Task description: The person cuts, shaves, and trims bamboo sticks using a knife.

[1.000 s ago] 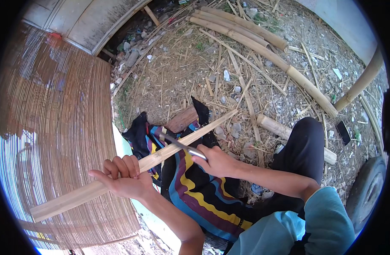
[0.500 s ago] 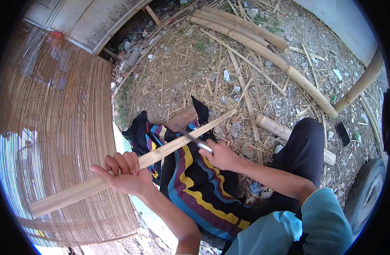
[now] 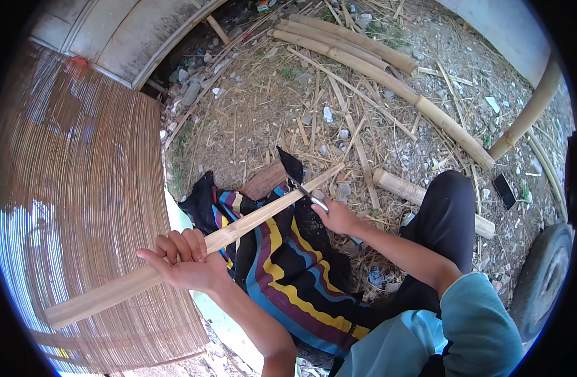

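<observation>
A long split bamboo strip runs slantwise across the view, over a striped cloth in black, yellow, purple and blue. My left hand is closed round the strip, left of the cloth, with the palm turned up. In my right hand is a knife with a dark blade and a pale, shiny part by the grip. The blade lies across the strip near its far end. Behind the strip, a brown wooden block rests against the cloth.
A slatted bamboo screen stands at the left. Long bamboo poles lie at the back right, and a shorter bamboo piece lies by my knee. A dark phone and a tire are at the right. Shavings litter the ground.
My right hand has moved the knife outward along the bamboo strip, to the right and toward its far end. My left hand keeps its grip in nearly the same place.
</observation>
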A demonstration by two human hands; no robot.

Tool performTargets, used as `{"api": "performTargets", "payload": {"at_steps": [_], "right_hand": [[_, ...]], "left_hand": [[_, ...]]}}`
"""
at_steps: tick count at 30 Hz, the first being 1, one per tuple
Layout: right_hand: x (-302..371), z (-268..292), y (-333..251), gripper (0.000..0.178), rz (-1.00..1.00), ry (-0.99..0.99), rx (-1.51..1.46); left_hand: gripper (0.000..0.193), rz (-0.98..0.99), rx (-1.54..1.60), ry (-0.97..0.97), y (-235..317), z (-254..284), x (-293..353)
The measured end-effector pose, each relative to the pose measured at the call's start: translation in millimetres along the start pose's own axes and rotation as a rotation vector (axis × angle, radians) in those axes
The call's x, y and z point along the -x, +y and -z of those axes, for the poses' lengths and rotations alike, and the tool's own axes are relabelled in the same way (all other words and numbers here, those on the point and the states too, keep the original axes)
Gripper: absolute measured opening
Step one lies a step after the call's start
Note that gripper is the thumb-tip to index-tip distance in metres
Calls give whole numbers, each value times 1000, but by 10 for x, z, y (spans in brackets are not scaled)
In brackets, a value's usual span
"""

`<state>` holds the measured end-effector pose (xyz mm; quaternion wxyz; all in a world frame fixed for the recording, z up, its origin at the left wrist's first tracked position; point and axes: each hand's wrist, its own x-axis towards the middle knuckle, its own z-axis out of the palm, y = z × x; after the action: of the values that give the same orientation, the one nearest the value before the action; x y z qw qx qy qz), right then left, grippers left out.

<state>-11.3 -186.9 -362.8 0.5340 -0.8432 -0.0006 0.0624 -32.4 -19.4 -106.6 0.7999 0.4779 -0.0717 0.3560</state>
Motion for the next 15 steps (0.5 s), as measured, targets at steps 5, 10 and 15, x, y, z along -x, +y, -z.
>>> {"api": "performTargets", "payload": {"at_steps": [5, 10, 15], "right_hand": [[-40, 25, -37, 56, -92, -143, 8], [187, 64, -467, 47, 224, -152, -81], [-109, -49, 282, 47, 106, -47, 88]], "left_hand": [[53, -39, -29, 65, -11, 52, -26], [52, -39, -13, 28, 10, 22, -25], [51, -33, -13, 86, -49, 40, -122]]}}
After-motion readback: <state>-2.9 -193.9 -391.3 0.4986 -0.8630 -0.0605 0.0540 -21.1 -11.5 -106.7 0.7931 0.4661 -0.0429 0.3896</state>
